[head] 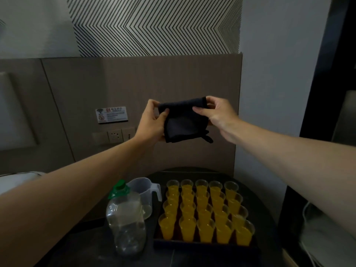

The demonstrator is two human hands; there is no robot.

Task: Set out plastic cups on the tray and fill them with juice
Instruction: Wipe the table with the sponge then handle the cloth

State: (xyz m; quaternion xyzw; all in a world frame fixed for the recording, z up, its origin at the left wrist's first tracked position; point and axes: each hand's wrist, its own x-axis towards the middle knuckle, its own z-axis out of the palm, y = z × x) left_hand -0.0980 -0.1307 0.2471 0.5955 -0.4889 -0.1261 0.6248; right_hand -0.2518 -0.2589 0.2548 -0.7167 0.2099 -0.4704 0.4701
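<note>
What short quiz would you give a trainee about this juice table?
1. Fill in: the cap on the clear bottle is ____.
2. True or false: every one of the cups on the tray holds yellow juice.
3. What do the left hand and the right hand hold up together above the table?
A. a cup
B. a dark cloth
C. the bottle

Key: 1 green; 2 true; 3 B.
</note>
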